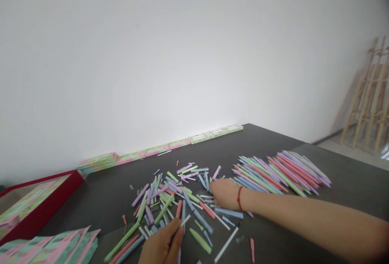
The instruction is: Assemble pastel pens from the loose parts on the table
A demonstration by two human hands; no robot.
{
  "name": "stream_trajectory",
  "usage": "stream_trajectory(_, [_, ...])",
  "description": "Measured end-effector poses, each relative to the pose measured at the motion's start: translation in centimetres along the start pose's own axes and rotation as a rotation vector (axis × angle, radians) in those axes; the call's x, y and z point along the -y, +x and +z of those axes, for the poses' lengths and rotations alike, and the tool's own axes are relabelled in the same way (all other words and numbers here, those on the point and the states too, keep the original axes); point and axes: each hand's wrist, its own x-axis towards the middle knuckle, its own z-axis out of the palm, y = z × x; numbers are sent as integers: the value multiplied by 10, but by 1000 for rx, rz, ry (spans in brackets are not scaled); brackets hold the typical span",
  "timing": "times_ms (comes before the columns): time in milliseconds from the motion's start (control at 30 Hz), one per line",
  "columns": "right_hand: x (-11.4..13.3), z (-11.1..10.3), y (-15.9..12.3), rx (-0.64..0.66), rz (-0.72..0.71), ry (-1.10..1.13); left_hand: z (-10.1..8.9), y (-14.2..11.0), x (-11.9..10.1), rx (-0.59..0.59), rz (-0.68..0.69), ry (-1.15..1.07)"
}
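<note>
My left hand is at the near edge of the loose pile, thumb and fingers pinched on a thin white pen refill with a dark tip. Among the pieces to the right, my right hand reaches down with curled fingers; what they hold is hidden. A red cord circles that wrist. Between and beyond the hands lie scattered pen parts: pastel green, purple, blue and coral barrels, short caps and white refills. One white refill with a dark tip lies apart, close to a green barrel.
Pastel pens lie heaped right of my right hand on the dark table. Flat printed boxes line the wall. At left are a red-sided box and printed packets. Wooden easels lean far right.
</note>
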Motion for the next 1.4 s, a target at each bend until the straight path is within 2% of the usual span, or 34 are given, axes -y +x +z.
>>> stream_trajectory(100, [-3, -3, -2, -23, -12, 126, 5, 0, 4, -9, 0, -40])
stream_trajectory(233, [7, -14, -13, -24, -122, 365, 9, 3, 8, 48, -21, -107])
stream_trajectory(300, [18, -16, -21, -21, -175, 637, 9, 3, 8, 82, -24, -150])
stream_trajectory(400, [34, -10, -30, -54, -202, 1296, 8, 4, 7, 115, -27, -236])
stream_trajectory(433, [38, -6, -32, -68, -205, 1454, 7, 4, 5, 124, -29, -264])
stream_trajectory(533, [46, 2, -32, -89, -219, 1639, 5, 3, 2, 125, -26, -323])
stream_trajectory(733, [52, 7, -30, -130, -218, 1718, 5, 3, -2, 108, -29, -349])
stream_trajectory(1000, [59, 19, -28, -152, -281, 1522, 8, 1, -2, 120, -63, -397])
stream_trajectory(1200, [60, 14, -28, -166, -292, 1520, 16, 1, 3, 188, -135, -684])
stream_trajectory(1333, [54, 4, -32, -98, -348, 1497, 17, 3, 5, 163, -206, -873])
stream_trajectory(1400, [42, -4, -33, -45, -336, 1370, 12, 4, 5, 135, -278, -956])
